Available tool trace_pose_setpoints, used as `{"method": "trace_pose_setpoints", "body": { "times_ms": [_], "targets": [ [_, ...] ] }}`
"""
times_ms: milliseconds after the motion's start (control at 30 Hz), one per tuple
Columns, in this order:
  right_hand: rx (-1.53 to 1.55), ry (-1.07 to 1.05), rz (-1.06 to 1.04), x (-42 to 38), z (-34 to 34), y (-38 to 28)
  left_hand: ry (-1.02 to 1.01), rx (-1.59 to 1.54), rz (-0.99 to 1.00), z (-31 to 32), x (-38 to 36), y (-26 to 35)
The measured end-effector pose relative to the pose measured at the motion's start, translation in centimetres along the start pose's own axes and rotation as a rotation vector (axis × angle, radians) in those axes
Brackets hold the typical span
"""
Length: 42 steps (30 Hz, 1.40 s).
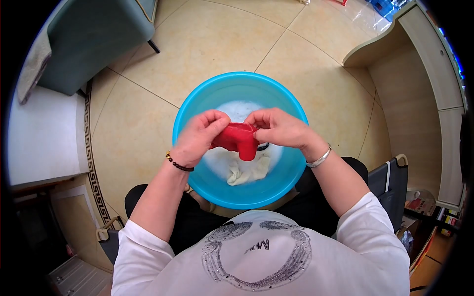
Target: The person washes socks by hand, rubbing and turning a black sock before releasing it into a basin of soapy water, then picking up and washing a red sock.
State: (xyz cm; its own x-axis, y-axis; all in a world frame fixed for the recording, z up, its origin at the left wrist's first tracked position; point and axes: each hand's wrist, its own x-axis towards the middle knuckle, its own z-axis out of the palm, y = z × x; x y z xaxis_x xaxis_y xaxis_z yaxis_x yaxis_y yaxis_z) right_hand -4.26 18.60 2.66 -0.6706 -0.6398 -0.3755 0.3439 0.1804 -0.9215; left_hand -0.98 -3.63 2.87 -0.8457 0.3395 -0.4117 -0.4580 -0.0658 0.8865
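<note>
A wet-looking red cloth item (pixel 245 146) is stretched between my two hands above a blue basin (pixel 248 201). My left hand (pixel 201 134) pinches its left edge, and my right hand (pixel 279 129) pinches the upper right edge. One part of the red cloth hangs down like a short tube. Below, the basin holds foamy water (pixel 237 109) with a whitish cloth (pixel 248 172) in it. A small dark item shows just right of the red cloth, mostly hidden.
The basin stands on a tiled floor (pixel 217 39) between my legs. A grey-green seat (pixel 98 39) is at the upper left, beside a white surface (pixel 47 138). A wooden cabinet (pixel 410 74) stands at the right. Grey chair sides flank me.
</note>
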Motion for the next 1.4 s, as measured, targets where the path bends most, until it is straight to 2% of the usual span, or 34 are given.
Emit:
{"method": "trace_pose_setpoints", "body": {
  "times_ms": [100, 167, 267, 333, 400, 467, 533, 600, 633, 667, 867, 967, 1067, 1167, 1400],
  "targets": [
    [-0.096, -0.053, 0.083, -0.4, -0.2, -0.4, 0.052, -0.03, 0.045, -0.4, 0.1, -0.1],
    [-0.053, 0.068, 0.117, -0.4, 0.1, -0.9, 0.065, -0.043, 0.065, -0.4, 0.1, 0.0],
    [0.006, 0.129, 0.056, -0.3, 0.3, -0.9, 0.084, -0.021, -0.031, -0.1, 0.2, 0.0],
    [-0.008, 0.139, 0.054, -0.3, 0.8, -1.0, -0.025, 0.114, 0.005, 0.3, -0.1, 0.2],
    [-0.021, 0.151, 0.054, -0.1, 1.1, -1.1, -0.014, 0.198, 0.018, 0.4, 0.0, -0.1],
    [-0.177, 0.146, 0.031, 0.0, 1.2, -0.7, -0.002, 0.284, 0.032, 0.7, 0.0, -0.2],
    [-0.177, 0.166, 0.026, -0.1, 1.1, -0.5, -0.033, 0.066, 0.01, 0.9, -0.1, -0.1],
    [-0.176, 0.187, 0.021, -0.1, 1.0, -0.7, -0.039, 0.043, -0.05, 0.3, 0.0, 0.1],
    [-0.08, 0.177, 0.037, -0.3, 1.0, -1.1, -0.046, 0.02, -0.109, 0.0, 0.1, 0.1],
    [0.017, 0.166, 0.055, -0.4, 0.9, -1.3, -0.047, 0.022, -0.109, -0.1, 0.2, -0.1],
    [0.12, 0.138, 0.118, -0.5, 0.6, -1.6, -0.122, -0.049, -0.056, 0.1, 0.1, 0.2],
    [0.09, 0.137, 0.125, -0.4, 0.7, -1.4, -0.144, -0.095, -0.077, 0.5, 0.1, 0.1],
    [0.082, 0.113, 0.101, -0.7, 1.1, -1.7, -0.097, 0.062, -0.074, 1.0, 0.1, -0.1],
    [0.044, 0.132, 0.088, -0.5, 0.9, -1.1, -0.059, -0.024, -0.094, 0.9, 0.2, -0.6],
    [0.104, 0.143, 0.091, -0.4, 0.5, -1.1, -0.152, -0.172, -0.076, -0.3, 0.5, -0.8]
  ]
}}
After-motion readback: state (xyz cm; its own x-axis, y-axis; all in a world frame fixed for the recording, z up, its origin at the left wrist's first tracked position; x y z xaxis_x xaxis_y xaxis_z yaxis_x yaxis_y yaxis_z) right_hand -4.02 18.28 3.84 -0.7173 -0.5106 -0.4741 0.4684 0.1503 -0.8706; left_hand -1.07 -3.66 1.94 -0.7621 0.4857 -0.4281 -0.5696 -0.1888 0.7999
